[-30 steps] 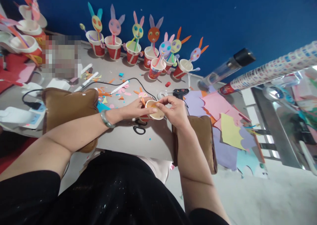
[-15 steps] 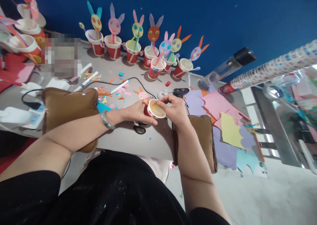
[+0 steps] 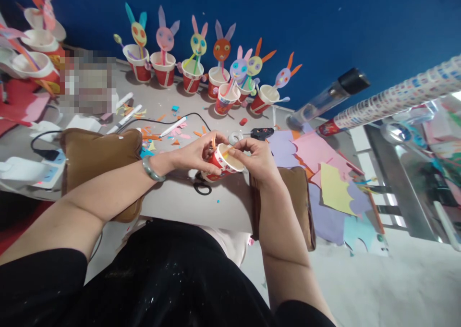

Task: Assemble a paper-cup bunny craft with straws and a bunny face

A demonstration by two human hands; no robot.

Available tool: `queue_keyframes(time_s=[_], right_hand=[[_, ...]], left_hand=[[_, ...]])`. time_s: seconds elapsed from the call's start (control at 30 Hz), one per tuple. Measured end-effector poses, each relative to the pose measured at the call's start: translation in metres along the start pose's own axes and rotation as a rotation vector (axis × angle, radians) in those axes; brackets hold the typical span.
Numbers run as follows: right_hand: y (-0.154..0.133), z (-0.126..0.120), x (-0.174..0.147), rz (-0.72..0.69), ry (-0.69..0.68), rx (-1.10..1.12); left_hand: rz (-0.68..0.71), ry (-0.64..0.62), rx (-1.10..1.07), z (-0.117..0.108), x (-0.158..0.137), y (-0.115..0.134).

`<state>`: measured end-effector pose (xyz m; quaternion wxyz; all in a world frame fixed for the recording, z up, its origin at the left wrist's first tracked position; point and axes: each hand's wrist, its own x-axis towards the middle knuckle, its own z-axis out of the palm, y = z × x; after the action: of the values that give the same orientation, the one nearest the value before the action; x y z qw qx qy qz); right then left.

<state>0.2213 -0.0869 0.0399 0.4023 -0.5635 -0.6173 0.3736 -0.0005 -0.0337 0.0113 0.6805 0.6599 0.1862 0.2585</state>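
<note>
My left hand point(image 3: 199, 155) holds the tilted cup point(image 3: 235, 164); my right hand point(image 3: 260, 160) pinches a strip point(image 3: 226, 152) at its rim, scissors point(image 3: 203, 194) lying near.

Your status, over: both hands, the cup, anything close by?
Left hand holds tilted red cup. Right hand at cup's opening. Black-handled scissors lie close by.

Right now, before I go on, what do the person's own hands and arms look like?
The left hand and right hand are bare, without gloves. A smooth, rounded grey-green bangle circles the left wrist; no band or watch shows on the right. Short, plain black sleeves cover the upper arms, leaving the forearms uncovered.
</note>
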Motion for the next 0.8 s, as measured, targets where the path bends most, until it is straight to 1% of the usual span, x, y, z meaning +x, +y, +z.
queue_keyframes(time_s=[0.07,0.13,0.27,0.37,0.43,0.5,0.57,0.67,0.8], right_hand=[[0.001,0.000,0.002,-0.006,-0.008,-0.021],[0.002,0.000,0.002,0.007,-0.014,-0.013],[-0.003,-0.001,-0.002,0.074,-0.031,0.153],[-0.010,0.000,-0.006,0.102,-0.056,0.234],[-0.016,0.001,-0.007,0.078,-0.063,0.187],[-0.021,0.003,-0.004,0.030,-0.072,0.079],[-0.027,0.005,0.003,-0.024,-0.080,-0.050],[-0.036,0.008,0.016,-0.081,-0.096,-0.207],[-0.045,0.018,0.034,-0.107,-0.160,-0.294]], left_hand=[[-0.010,0.019,0.010,0.000,0.000,0.000],[-0.024,0.009,-0.048,0.001,-0.001,0.003],[-0.070,-0.066,-0.292,-0.002,-0.007,0.015],[-0.104,-0.051,-0.336,-0.004,-0.011,0.026],[-0.145,-0.040,-0.321,-0.003,-0.013,0.031],[-0.205,-0.030,-0.323,-0.001,-0.012,0.032],[-0.241,0.021,-0.341,0.002,-0.010,0.032],[-0.258,0.154,-0.354,0.006,-0.008,0.030],[-0.251,0.314,-0.344,0.007,-0.009,0.030]])
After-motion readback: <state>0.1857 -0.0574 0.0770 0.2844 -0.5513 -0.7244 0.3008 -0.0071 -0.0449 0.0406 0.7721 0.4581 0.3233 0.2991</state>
